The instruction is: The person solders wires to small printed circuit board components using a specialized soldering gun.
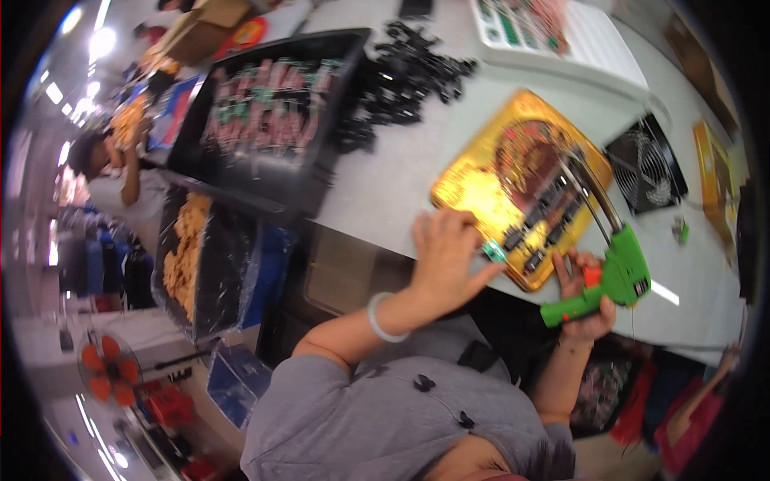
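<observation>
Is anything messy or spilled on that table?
Yes. A heap of small black parts lies loose on the white table beside the black tray, scattered rather than kept in any container.

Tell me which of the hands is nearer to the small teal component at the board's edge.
Left. The left hand has a fingertip at the teal component; the right hand grips the green soldering gun farther along the gold board.

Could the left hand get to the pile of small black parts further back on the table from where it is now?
Probably yes. The left hand rests at the gold board's near edge, and bare table lies between it and the black parts. Nothing blocks that path, though it looks like a long stretch.
</observation>
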Tool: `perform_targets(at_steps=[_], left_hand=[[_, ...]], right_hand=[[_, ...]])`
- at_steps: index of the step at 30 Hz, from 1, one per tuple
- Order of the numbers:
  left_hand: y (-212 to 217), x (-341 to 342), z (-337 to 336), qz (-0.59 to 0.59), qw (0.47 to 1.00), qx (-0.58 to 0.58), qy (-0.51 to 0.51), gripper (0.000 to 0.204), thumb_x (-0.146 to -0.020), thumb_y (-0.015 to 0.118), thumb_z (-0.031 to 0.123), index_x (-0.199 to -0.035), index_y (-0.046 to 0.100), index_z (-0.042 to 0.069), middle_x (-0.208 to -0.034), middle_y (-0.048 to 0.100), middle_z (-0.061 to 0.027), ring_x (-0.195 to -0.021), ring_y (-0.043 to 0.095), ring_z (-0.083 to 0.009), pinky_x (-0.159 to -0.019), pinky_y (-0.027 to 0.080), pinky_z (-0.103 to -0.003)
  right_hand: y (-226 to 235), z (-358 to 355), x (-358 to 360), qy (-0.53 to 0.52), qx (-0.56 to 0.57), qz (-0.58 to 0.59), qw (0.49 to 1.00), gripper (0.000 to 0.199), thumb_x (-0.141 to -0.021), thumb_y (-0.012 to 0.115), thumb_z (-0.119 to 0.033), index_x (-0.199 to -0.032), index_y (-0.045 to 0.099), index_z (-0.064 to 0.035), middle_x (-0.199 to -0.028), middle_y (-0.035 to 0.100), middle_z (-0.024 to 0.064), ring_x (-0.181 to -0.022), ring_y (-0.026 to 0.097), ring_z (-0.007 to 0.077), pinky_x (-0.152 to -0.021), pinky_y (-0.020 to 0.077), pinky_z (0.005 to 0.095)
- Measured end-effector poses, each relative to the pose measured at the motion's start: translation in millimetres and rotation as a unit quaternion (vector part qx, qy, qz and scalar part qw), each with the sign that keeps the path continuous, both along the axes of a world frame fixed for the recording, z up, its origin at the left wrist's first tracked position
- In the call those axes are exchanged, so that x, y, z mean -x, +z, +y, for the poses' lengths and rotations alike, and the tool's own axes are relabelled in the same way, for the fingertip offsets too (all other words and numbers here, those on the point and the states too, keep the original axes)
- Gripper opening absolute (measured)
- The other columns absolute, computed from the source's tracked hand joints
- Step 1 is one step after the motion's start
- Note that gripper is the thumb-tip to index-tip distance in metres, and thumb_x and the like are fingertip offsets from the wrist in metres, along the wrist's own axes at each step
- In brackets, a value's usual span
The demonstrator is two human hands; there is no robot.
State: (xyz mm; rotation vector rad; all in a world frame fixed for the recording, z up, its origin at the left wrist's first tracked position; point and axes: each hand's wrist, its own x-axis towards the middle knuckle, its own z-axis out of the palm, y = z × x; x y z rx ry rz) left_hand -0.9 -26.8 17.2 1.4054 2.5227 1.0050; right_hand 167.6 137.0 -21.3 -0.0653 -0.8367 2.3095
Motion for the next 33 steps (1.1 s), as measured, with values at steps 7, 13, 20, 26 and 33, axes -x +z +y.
perform_targets(at_steps=[7, 13, 20, 26, 33], left_hand=[[-4.2, -15.5, -4.8, -0.090, 0.955, -0.260, -0.113, 0.022, -0.064, 0.070, 0.006, -0.071, 0.050, 0.008, -0.081, 0.056, -0.0044, -0.086, 0.051, -0.0253, -0.079, 0.036, -0.038], [30.9, -14.4, -28.4, -0.454, 0.794, -0.346, -0.209, 0.018, -0.077, 0.063, 0.001, -0.080, 0.046, 0.007, -0.091, 0.062, -0.0098, -0.103, 0.054, -0.0276, -0.091, 0.038, -0.042], [139.7, 126.1, -71.0, -0.475, 0.817, -0.321, -0.065, 0.023, -0.083, 0.059, 0.016, -0.097, 0.042, 0.008, -0.080, 0.050, -0.0070, -0.068, 0.056, -0.0156, -0.071, 0.050, -0.033], [126.6, 312.2, -66.6, -0.442, 0.877, -0.186, 0.020, 0.010, -0.088, 0.052, 0.011, -0.095, 0.049, 0.005, -0.081, 0.051, -0.0024, -0.064, 0.048, -0.0084, -0.064, 0.043, -0.025], [95.4, 354.8, -25.2, 0.072, 0.961, 0.202, 0.173, 0.033, -0.074, 0.068, 0.023, -0.095, 0.055, 0.002, -0.084, 0.058, -0.0120, -0.075, 0.058, -0.0211, -0.066, 0.046, -0.033]], right_hand=[[5.8, -3.7, -1.2, 0.021, -0.032, -0.001, 0.999, 0.051, -0.074, 0.056, -0.029, -0.112, 0.042, 0.0019, -0.110, 0.043, 0.0155, -0.117, 0.037, 0.0307, -0.105, 0.0219, 0.0514], [10.7, -4.2, 4.7, 0.022, -0.032, -0.002, 0.999, 0.050, -0.075, 0.055, -0.029, -0.112, 0.042, 0.0018, -0.109, 0.043, 0.0144, -0.116, 0.038, 0.0291, -0.105, 0.0226, 0.0507], [10.5, -4.6, 2.3, -0.003, -0.024, -0.032, 0.999, 0.048, -0.074, 0.056, -0.030, -0.108, 0.044, 0.0014, -0.106, 0.044, 0.0136, -0.114, 0.041, 0.0279, -0.103, 0.0266, 0.0504], [13.5, -6.6, 3.3, -0.001, -0.018, -0.028, 0.999, 0.048, -0.073, 0.057, -0.030, -0.107, 0.044, 0.0014, -0.106, 0.045, 0.0133, -0.114, 0.041, 0.0275, -0.103, 0.0267, 0.0508], [13.4, -9.2, 3.2, -0.016, 0.014, -0.029, 0.999, 0.050, -0.069, 0.058, -0.028, -0.106, 0.048, 0.0043, -0.105, 0.047, 0.0150, -0.113, 0.041, 0.0288, -0.103, 0.0266, 0.0494]])
